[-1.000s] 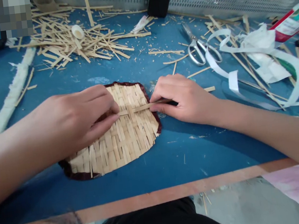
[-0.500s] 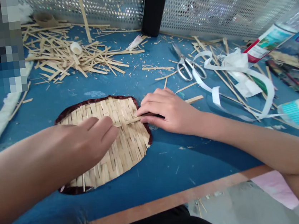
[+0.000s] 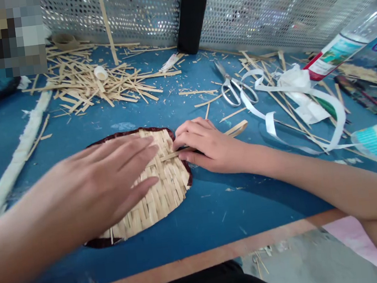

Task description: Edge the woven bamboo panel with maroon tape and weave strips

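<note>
An oval woven mat (image 3: pixel 163 201) of pale flat strips lies on the blue table, with dark brown binding (image 3: pixel 103 242) along part of its rim. At the mat's right edge, my right hand (image 3: pixel 206 146) is closed in a pinch on a thin bamboo strip (image 3: pixel 170 156). This strip runs leftward over the weave, and a pale end shows behind the hand. Over the mat's left half, my left hand (image 3: pixel 111 177) is open, fingers stretched and thumb apart, with nothing visible in it. It covers much of the weave, so whether it touches the mat I cannot tell.
Behind the mat lies a pile of cut bamboo strips (image 3: pixel 82 81). Scissors (image 3: pixel 233 88) and a curling white ribbon (image 3: pixel 270 125) lie at the right, near a plastic bottle (image 3: pixel 338 54). A perforated metal panel (image 3: pixel 262 10) borders the back; a long whitish roll (image 3: pixel 16 152) lies left.
My left hand has opened from closed fingers on the strip, its fingers now extended and slightly raised. My right hand keeps its pinch. The view has shifted a little.
</note>
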Available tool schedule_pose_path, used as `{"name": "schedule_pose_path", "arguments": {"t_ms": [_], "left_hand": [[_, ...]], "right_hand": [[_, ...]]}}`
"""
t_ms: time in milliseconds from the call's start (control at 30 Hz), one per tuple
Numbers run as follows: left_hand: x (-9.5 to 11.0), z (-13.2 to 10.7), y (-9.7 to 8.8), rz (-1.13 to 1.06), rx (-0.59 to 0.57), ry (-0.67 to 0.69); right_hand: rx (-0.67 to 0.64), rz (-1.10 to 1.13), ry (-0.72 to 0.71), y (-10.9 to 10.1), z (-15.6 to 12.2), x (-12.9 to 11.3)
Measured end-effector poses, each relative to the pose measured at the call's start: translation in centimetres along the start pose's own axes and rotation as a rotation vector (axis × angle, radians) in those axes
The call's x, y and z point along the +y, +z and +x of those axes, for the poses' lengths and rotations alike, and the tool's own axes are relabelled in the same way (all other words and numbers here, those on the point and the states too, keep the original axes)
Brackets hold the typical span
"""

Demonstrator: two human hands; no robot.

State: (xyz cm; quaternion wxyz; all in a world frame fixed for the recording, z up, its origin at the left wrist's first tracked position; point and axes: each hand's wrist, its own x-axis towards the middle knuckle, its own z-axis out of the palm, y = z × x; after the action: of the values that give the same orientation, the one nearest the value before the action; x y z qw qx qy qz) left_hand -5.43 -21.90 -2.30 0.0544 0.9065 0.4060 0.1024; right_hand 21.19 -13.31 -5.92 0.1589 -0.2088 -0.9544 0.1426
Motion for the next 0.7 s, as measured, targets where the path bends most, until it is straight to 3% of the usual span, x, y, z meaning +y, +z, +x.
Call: {"name": "schedule_pose_path", "arguments": {"t_ms": [100, 200, 333, 433, 700], "left_hand": [[0.2, 0.4, 2.0, 0.063, -0.031, 0.113], [-0.1, 0.3, 3.3, 0.038, -0.089, 0.082], [-0.5, 0.0, 3.4, 0.047, -0.102, 0.081], [-0.6, -0.2, 3.3, 0.072, -0.074, 0.110], [-0.5, 0.0, 3.2, 0.059, -0.038, 0.124]], "right_hand": [[0.042, -0.020, -0.009, 0.1, 0.0, -0.3], [0.086, -0.048, -0.014, 0.1, -0.2, -0.4], [0.109, -0.154, 0.103, -0.7, -1.1, 0.8], [0.053, -0.229, 0.202, -1.7, -2.3, 1.9], [-0.055, -0.038, 0.273, -2.3, -3.8, 2.7]]}}
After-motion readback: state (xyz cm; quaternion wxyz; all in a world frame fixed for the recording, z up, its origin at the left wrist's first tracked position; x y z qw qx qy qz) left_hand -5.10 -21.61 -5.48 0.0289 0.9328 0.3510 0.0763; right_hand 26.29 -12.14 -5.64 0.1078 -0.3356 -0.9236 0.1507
